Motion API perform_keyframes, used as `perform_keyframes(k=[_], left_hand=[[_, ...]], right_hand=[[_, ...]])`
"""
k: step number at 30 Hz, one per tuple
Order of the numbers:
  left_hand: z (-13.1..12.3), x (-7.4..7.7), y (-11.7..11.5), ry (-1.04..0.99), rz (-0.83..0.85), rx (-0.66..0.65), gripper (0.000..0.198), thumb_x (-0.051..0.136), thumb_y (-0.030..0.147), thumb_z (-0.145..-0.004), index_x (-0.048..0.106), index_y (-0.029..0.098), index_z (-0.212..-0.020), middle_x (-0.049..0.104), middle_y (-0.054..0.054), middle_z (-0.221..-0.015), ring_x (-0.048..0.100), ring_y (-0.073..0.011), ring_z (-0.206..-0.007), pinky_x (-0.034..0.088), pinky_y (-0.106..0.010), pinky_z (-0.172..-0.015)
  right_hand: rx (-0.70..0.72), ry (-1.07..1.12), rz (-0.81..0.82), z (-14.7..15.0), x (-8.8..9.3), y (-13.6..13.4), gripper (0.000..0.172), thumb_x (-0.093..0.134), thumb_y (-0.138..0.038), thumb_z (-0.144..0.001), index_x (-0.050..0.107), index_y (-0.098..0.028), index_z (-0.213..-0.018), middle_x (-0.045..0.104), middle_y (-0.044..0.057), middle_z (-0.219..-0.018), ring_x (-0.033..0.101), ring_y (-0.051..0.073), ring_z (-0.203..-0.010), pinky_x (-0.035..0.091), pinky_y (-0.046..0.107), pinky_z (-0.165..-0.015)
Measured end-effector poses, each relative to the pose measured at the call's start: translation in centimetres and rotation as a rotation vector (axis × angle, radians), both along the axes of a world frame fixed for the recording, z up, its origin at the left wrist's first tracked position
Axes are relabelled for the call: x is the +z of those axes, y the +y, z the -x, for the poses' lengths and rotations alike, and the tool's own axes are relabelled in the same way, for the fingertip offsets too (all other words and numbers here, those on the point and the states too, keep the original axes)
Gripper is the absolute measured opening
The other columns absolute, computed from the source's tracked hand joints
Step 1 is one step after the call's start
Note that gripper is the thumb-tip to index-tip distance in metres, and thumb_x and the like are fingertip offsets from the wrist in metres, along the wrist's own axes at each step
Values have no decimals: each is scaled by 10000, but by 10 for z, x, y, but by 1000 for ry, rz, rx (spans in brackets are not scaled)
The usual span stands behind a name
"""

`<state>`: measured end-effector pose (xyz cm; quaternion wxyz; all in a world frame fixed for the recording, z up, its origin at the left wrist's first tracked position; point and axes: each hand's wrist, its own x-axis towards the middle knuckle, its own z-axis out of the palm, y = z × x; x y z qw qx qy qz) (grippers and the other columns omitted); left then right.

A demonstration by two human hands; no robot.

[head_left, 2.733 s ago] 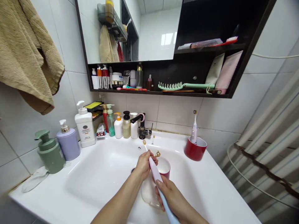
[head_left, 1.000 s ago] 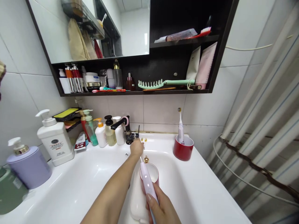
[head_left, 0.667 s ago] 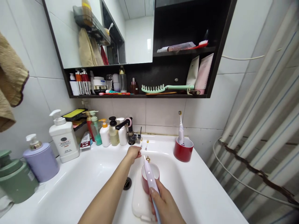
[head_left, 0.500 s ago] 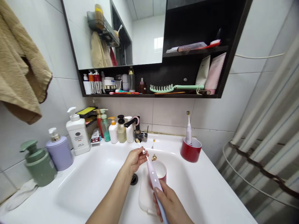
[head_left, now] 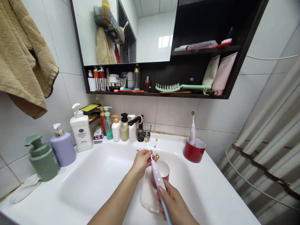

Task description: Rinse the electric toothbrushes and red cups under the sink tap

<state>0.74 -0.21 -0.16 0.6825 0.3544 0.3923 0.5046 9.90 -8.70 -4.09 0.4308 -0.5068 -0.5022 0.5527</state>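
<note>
— What does the right hand (head_left: 174, 203) have?
— It is wrapped round the lower handle of the electric toothbrush (head_left: 157, 176), thumb on top and fingers closed about it.
— And the left hand (head_left: 141, 161)?
— Its fingertips pinch the thin neck of the same brush, just under the brush head (head_left: 146, 141). So it is closed too, on the neck.
— Where does the brush sit?
— Over the white sink (head_left: 93, 175). It is tilted, with the head pointing away from the person toward the black faucet (head_left: 140, 126). Its body crosses above a small cup (head_left: 164, 167) that stands in the basin beside a white tray (head_left: 146, 195). Whether cup and tray touch, one cannot tell.
— Anything else near?
— A red tumbler (head_left: 194, 153) stands on the sink's right rim, well apart from the hands, with a second toothbrush (head_left: 192, 131) upright in it. Pump bottles (head_left: 117, 128) line the wall left of the faucet, and a tan towel (head_left: 23, 62) hangs at the far left.
</note>
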Motion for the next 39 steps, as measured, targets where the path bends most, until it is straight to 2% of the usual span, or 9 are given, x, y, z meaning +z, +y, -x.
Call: perform_keyframes(k=[9,14,19,21,24,30,36,39], left_hand=[[-7,-3,-3,-13,-2,-62,85,447,180,-669,456,109,-622,529,-4,-537,526,-70,-469,407,-182,-523],[-11,-4,-7,-31,28,-115,120,408,201,-694,445,114,-619,524,-5,-508,541,-97,-488,398,-192,-498],[-13,-6,-8,-23,-20,-111,117,409,216,-694,445,117,-644,529,-4,-508,538,-102,-477,391,-203,-493],[-13,-5,-8,-62,-21,-127,121,403,217,-695,442,120,-634,525,-2,-499,535,-102,-475,391,-210,-502],[-13,-4,-8,-128,0,-133,114,399,203,-692,438,122,-621,514,4,-480,527,-98,-463,389,-217,-512],[-14,-5,-8,-151,-49,-130,113,425,210,-675,435,120,-607,509,5,-481,522,-99,-463,381,-219,-512],[-13,-4,-8,-229,-44,-169,107,451,220,-656,421,129,-608,506,13,-489,517,-95,-470,385,-230,-534],[-14,-2,-11,-219,-65,-177,128,459,244,-648,418,130,-608,506,9,-494,517,-100,-480,384,-236,-539]], right_hand=[[-28,13,-10,0,5,-3,254,388,-407,-660,379,-172,-756,379,-55,-526,340,37,-327,268,168,-279],[7,179,73,0,6,-1,266,382,-446,-648,350,-182,-661,386,-56,-514,336,36,-318,273,168,-270],[-45,65,5,-2,5,-1,249,421,-421,-644,360,-184,-688,388,-59,-511,342,37,-324,286,172,-289],[-25,122,12,-2,6,-1,249,406,-428,-650,349,-187,-672,391,-58,-515,342,36,-323,289,174,-290],[34,283,110,-1,8,-2,266,371,-452,-658,330,-189,-649,393,-57,-525,344,31,-321,285,168,-282],[2,167,22,0,6,-1,263,413,-433,-645,345,-179,-649,395,-63,-513,351,26,-318,293,161,-280],[59,385,119,1,7,-2,288,411,-462,-634,348,-186,-685,413,-56,-533,360,31,-323,294,164,-280],[72,357,101,1,8,-4,269,412,-449,-643,362,-186,-675,430,-54,-531,371,39,-332,312,180,-308]])
